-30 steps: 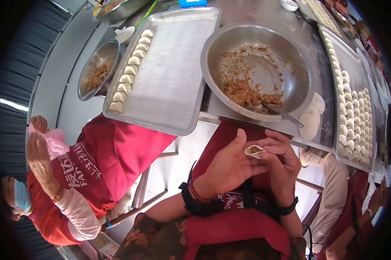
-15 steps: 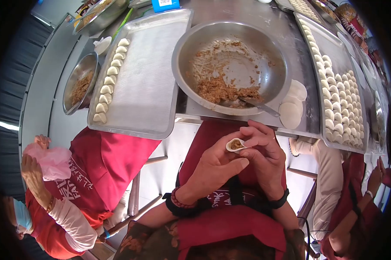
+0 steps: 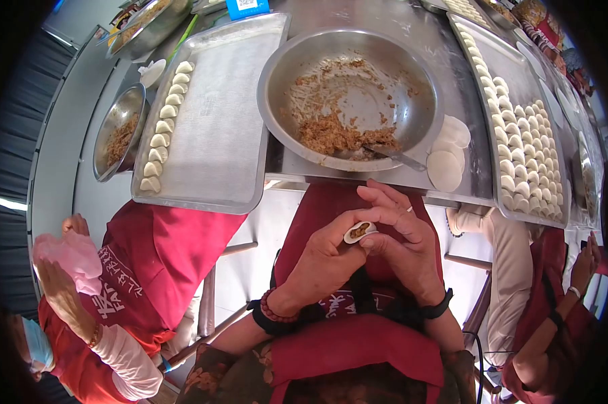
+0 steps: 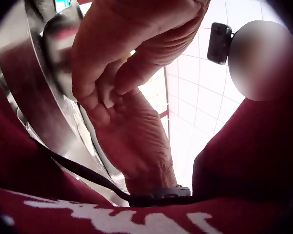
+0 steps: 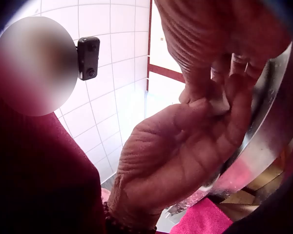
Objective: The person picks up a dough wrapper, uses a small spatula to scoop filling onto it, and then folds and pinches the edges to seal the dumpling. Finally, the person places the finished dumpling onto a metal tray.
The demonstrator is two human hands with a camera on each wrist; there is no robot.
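A half-folded dumpling [image 3: 359,232], its brown filling showing through the open top, is held between both hands over the lap. My left hand [image 3: 327,252] curls round it from the left. From the right, my right hand [image 3: 406,246] pinches its edge with thumb and fingers; a ring sits on one finger. In the right wrist view a pale bit of the dumpling [image 5: 219,101] shows between the fingertips, the rest hidden. Beyond the hands stands a large steel bowl [image 3: 422,128] of minced filling [image 3: 331,135], with a spoon [image 3: 398,156] in it.
Round wrappers [image 3: 445,168] lie right of the bowl. A tray [image 3: 216,135] with one row of dumplings is on the left; a fuller tray [image 3: 513,74] is on the right. A smaller bowl [image 3: 139,108] stands far left. Another person [image 3: 149,269] sits at left holding pink plastic.
My left hand has gone from lying open-palmed beneath the dumpling to curling round it. The dumpling has been turned more upright. The head view has shifted, so the bowl and trays appear further left.
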